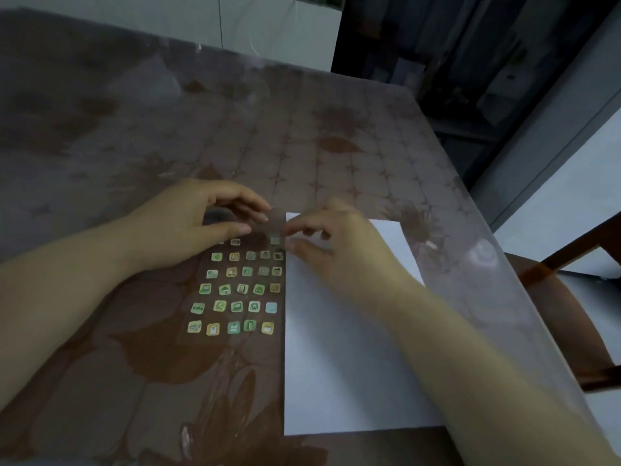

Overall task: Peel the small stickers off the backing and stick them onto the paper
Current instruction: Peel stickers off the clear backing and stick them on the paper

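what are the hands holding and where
The left hand pinches the clear backing at its far edge. The right hand pinches its far right corner; whether anything is peeled there is too blurred to tell.

— What carries it all?
— A worktop covered with a brown flower-patterned cloth under a clear glossy plastic sheet (302, 136). Its rounded corner sits at two o'clock.
— And behind it?
— At twelve o'clock there is a white tiled wall with thin grey joints (168, 18). At one o'clock is a dark opening (453, 45), with dim shelves inside too murky to make out.
— To the side?
— At three o'clock a pale grey-white floor (554, 203), and at four o'clock a brown wooden chair (568, 317) close to the worktop's edge.
— The light?
— Dim and cool. A soft round glare (484, 260) lies on the plastic at three o'clock.
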Demonstrator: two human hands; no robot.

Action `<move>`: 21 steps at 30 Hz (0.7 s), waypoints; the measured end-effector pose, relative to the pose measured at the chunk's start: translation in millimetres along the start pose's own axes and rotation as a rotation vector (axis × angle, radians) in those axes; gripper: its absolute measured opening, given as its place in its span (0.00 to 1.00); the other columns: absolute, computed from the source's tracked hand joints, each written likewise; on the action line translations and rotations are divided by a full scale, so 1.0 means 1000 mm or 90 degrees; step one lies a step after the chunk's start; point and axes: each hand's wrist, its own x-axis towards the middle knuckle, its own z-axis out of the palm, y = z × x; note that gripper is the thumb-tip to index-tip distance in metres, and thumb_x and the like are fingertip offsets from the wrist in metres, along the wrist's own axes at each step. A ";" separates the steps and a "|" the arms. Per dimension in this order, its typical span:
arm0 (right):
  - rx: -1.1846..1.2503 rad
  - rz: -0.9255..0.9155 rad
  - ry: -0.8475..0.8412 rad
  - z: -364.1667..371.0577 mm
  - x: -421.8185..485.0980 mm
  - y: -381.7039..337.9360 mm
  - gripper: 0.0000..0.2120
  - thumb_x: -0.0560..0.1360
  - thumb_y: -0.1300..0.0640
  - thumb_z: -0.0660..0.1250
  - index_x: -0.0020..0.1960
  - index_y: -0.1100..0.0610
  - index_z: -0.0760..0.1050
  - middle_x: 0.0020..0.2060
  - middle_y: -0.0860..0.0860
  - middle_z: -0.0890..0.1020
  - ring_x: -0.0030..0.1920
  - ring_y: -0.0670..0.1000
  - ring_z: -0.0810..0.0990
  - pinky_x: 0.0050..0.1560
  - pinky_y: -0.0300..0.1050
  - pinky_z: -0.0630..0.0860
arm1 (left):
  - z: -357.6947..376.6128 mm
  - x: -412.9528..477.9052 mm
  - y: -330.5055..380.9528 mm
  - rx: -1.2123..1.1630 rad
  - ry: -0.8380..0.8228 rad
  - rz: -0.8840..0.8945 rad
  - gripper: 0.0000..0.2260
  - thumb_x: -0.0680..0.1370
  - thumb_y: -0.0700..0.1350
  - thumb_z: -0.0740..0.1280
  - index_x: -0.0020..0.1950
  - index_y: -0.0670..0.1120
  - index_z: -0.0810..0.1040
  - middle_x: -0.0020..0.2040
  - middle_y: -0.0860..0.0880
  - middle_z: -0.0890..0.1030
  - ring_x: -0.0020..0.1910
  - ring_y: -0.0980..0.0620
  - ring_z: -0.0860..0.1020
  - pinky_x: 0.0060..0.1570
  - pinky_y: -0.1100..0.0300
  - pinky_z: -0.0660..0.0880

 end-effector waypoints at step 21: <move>-0.021 0.021 0.027 0.015 0.015 -0.002 0.08 0.71 0.52 0.69 0.50 0.50 0.81 0.47 0.51 0.74 0.49 0.53 0.74 0.54 0.51 0.73 | 0.008 -0.001 0.001 0.113 -0.024 0.015 0.21 0.70 0.46 0.72 0.61 0.55 0.71 0.50 0.66 0.76 0.50 0.78 0.70 0.49 0.81 0.64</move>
